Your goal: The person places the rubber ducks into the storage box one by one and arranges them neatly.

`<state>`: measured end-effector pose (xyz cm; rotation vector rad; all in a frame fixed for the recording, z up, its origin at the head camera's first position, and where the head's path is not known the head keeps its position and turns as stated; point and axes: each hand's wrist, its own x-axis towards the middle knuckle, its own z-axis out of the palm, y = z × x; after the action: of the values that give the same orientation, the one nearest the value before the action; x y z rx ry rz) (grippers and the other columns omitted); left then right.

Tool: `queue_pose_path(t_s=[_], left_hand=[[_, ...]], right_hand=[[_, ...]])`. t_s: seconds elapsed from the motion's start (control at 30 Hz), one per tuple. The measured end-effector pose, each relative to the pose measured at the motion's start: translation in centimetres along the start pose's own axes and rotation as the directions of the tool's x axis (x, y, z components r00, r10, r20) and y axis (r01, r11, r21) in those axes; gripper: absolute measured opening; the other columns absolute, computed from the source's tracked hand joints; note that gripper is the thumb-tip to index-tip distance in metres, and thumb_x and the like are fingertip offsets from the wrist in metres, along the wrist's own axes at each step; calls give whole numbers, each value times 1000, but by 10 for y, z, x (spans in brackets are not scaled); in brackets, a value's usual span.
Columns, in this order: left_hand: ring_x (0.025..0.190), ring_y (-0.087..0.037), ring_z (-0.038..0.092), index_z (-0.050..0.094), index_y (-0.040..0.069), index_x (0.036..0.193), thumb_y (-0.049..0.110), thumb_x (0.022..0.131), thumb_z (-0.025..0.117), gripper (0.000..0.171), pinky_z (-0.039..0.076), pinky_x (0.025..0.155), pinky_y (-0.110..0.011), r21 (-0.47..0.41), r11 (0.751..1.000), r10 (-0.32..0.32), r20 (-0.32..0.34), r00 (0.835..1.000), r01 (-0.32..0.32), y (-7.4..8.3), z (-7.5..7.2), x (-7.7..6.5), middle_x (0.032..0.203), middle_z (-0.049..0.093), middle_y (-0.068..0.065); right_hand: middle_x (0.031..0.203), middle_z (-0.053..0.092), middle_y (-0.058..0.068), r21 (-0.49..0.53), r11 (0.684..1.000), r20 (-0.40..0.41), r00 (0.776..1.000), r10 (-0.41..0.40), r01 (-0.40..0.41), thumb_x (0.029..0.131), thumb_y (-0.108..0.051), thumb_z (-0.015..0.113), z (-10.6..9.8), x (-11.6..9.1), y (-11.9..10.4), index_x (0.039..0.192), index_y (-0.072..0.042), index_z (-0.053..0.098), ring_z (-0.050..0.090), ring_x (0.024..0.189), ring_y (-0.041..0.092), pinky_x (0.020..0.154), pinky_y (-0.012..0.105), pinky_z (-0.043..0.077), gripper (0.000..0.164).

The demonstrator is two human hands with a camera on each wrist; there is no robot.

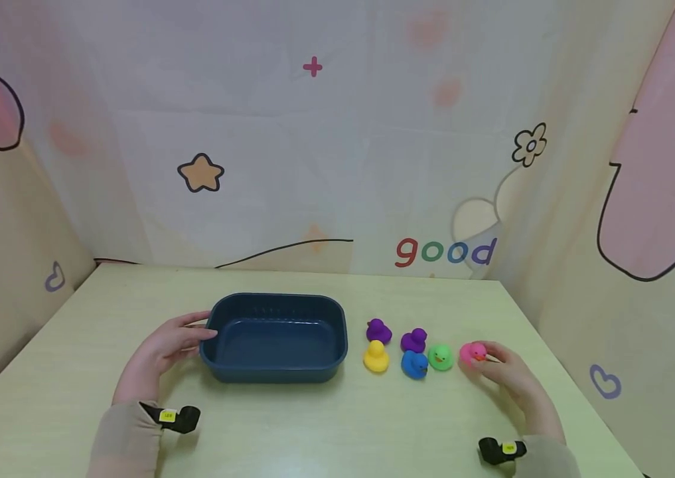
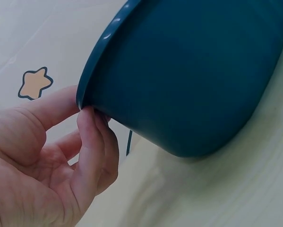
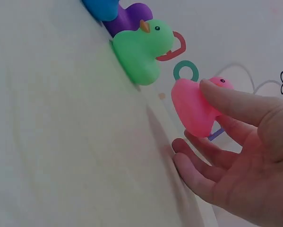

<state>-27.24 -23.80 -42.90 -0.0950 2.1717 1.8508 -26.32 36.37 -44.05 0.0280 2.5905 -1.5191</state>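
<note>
A dark blue rectangular plastic basin stands on the table, its inside bare. My left hand pinches its rim at the left end, thumb over the edge and fingers under the lip. On the right, my right hand holds a pink rubber duck between thumb and fingers. Its lower fingertips are close to the tabletop. Just left of the pink duck sits a green duck, beside a blue duck.
Two purple ducks and a yellow duck sit between the basin and the green duck. A printed cloth backdrop rises behind the pale table and along both sides. Each wrist wears a black camera.
</note>
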Motion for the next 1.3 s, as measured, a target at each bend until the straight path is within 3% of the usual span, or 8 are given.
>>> queue_pose_path(t_s=[0.1, 0.2, 0.3, 0.43, 0.63, 0.97, 1.13, 1.3], left_hand=[[92, -3, 63, 24, 0, 153, 20, 93, 66, 76, 51, 77, -22, -10, 1000, -4, -4, 1000, 4, 0, 0, 0, 149, 38, -26], [90, -3, 63, 24, 0, 153, 19, 93, 66, 76, 51, 76, -23, -21, 1000, -8, -6, 1000, 8, 0, -1, 0, 143, 46, -23], [89, -4, 63, 24, -1, 153, 19, 93, 66, 76, 51, 75, -23, -26, 1000, -10, -9, 1000, 10, 1, -1, 1, 135, 54, -18], [89, -4, 63, 26, 0, 153, 19, 93, 66, 75, 51, 75, -23, -25, 1000, -13, -14, 1000, 13, 2, -2, 0, 128, 59, -9], [89, -5, 64, 27, 0, 152, 19, 92, 68, 75, 51, 75, -22, -35, 999, -12, -13, 1000, 11, 2, -2, 0, 119, 63, -2], [91, -7, 64, 30, 1, 152, 20, 93, 68, 73, 51, 76, -23, -34, 999, -24, -31, 999, 23, 0, -2, 1, 113, 64, 3], [90, -5, 63, 30, 0, 152, 21, 91, 70, 76, 51, 77, -23, -40, 999, -7, -19, 1000, 7, 1, -2, 0, 117, 63, 0], [90, -6, 64, 30, -1, 151, 18, 92, 69, 74, 51, 78, -23, -61, 998, -2, -14, 1000, 1, 3, 0, -2, 115, 64, 0]], right_hand=[[139, 43, 24, 123, 992, -4, 1000, -13, 13, 96, -15, 60, -1, 0, -6, 145, 10, 29, 56, 101, 2, 88, 19, 48, 63], [120, 54, 8, 293, 955, -6, 999, -53, 52, 97, -9, 59, -2, 1, -15, 137, -1, 44, 61, 91, -1, 84, 16, 51, 44], [108, 52, -6, 360, 931, -1, 998, -66, 62, 97, -7, 58, -2, 6, -26, 139, -3, 41, 62, 91, 0, 84, 15, 52, 46], [112, 47, -4, 356, 933, 12, 999, -48, 40, 98, -8, 57, 5, 13, -42, 150, 7, 18, 61, 93, -1, 86, 15, 51, 67], [118, 45, 3, 419, 908, 35, 999, -41, 22, 98, -5, 55, 27, 27, -63, 153, 5, 14, 62, 92, -1, 86, 15, 51, 69], [142, 34, 23, 399, 917, 87, 994, -67, 26, 98, -1, 51, 83, 53, -126, 154, 2, 19, 56, 105, 10, 106, 34, 39, 64], [142, 37, 24, 417, 908, 117, 988, -105, 47, 97, 2, 53, 119, 66, -162, 151, 1, 28, 51, 119, 24, 108, 38, 39, 60], [138, 43, 23, 421, 904, 162, 974, -159, 77, 94, 4, 56, 162, 74, -194, 146, 3, 37, 54, 116, 26, 102, 35, 46, 55]])
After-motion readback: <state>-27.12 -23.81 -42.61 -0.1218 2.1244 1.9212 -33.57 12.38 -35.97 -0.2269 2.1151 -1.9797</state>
